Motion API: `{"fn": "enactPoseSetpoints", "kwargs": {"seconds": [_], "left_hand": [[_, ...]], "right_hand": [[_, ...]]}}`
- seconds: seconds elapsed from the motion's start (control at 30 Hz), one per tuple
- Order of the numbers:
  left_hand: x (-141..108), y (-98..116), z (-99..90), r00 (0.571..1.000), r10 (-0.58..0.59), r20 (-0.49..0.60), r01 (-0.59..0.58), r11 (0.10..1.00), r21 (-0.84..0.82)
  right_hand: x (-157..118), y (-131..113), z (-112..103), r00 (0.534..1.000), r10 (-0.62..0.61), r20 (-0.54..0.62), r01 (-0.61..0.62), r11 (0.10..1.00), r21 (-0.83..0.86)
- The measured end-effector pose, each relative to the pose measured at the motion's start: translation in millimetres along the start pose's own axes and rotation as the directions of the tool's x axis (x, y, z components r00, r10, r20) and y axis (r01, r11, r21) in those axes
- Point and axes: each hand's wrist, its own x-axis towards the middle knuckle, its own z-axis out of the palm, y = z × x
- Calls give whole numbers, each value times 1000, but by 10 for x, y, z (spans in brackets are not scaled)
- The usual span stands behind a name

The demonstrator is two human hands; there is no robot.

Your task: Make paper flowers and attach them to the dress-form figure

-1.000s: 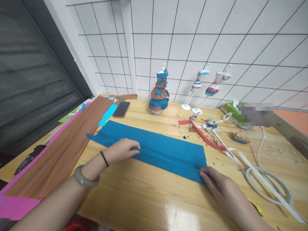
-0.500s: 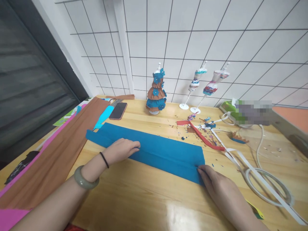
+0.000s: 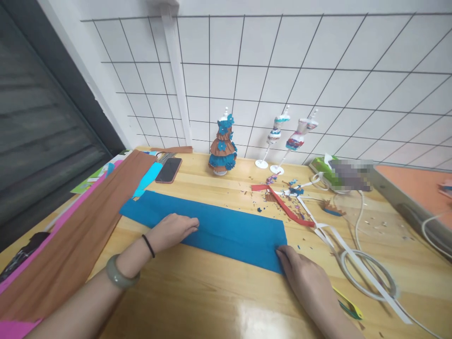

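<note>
A long sheet of blue crepe paper [image 3: 233, 233] lies lengthwise across the wooden table, with a faint crease along it. On its near edge, left of the middle, rests my left hand [image 3: 173, 228], fingers curled together at the paper; the fingertips are partly hidden. My right hand [image 3: 305, 273] pinches the near right corner of the sheet between thumb and fingers. Left of the sheet is a wide strip of brown crepe paper [image 3: 88, 221], lying over pink paper [image 3: 21, 328]. A light blue piece [image 3: 150, 177] pokes out beside it.
Behind stand a small dress form in a brown and blue ruffled dress [image 3: 223, 147] and two barer dress forms [image 3: 273, 136]. A phone [image 3: 168, 170] lies back left. To the right are paper scraps, a red strip [image 3: 287, 208], a tape roll [image 3: 369, 275] and yellow-handled scissors [image 3: 348, 303].
The view has shifted, so most things sit farther left and lower. Both hands keep their places on the blue paper, whose crease looks flatter now.
</note>
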Motion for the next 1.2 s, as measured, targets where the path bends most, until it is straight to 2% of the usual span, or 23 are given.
{"fn": "enactPoseSetpoints", "kwargs": {"seconds": [0.17, 0.4, 0.67, 0.77, 0.9, 1.2], "left_hand": [[-5, 26, -11, 1000, 1, 4, -1, 1000, 5], [-34, 40, 1, 998, -64, -2, 64, 998, 0], [-39, -17, 50, 989, -150, -17, 148, 987, -55], [-30, -29, 60, 987, -158, -17, 157, 984, -79], [-36, -14, 52, 986, -167, -24, 164, 982, -98], [-76, 11, 51, 974, -221, -40, 216, 971, -97]], "right_hand": [[-11, -3, 17, 999, -24, -23, 23, 997, -73], [-15, -7, 33, 996, -76, -55, 68, 987, -146], [-43, 30, 126, 978, -5, -208, -4, 999, -42], [-44, 61, 125, 970, -10, -244, 14, 1000, 12], [-39, 90, 116, 962, -66, -266, 84, 995, 57], [-44, 115, 170, 962, -111, -251, 127, 991, 48]]}}
